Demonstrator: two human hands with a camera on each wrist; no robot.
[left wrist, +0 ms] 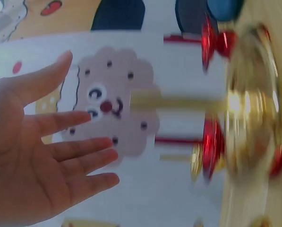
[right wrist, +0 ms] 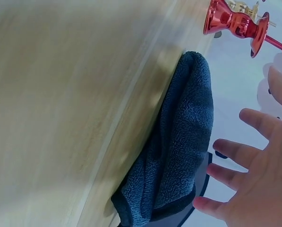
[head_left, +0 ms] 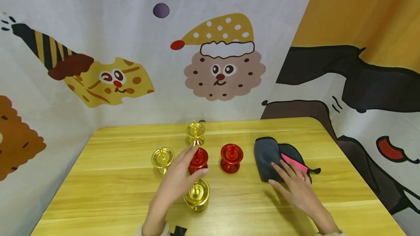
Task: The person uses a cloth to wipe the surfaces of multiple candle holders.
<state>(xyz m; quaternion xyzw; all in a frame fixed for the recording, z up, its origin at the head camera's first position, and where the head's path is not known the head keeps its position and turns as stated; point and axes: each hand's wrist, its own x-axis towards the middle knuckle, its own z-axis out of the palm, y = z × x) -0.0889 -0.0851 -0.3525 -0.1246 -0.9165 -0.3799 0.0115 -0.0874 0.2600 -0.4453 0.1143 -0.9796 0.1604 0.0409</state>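
My left hand point(head_left: 177, 174), fingers extended and thumb apart, hovers beside a red candle holder point(head_left: 201, 154) and overlaps it in the head view. Just below that hand stands a shiny gold candle holder point(head_left: 198, 200) with an upright spike, blurred large in the left wrist view. My right hand point(head_left: 296, 190) spreads its fingers close over a folded dark blue cloth point(head_left: 267, 159) with a pink patch point(head_left: 292, 162). In the right wrist view the fuzzy cloth point(right wrist: 185, 127) lies on the table beside the relaxed fingers, and nothing is held.
A second red candle holder point(head_left: 231, 156) stands between the hands. Two more gold candle holders stand to the left point(head_left: 163, 157) and at the back point(head_left: 195, 134). The wooden table point(head_left: 108, 185) meets a cartoon-printed curtain point(head_left: 131, 28). A small black object point(head_left: 180, 230) shows at the front edge.
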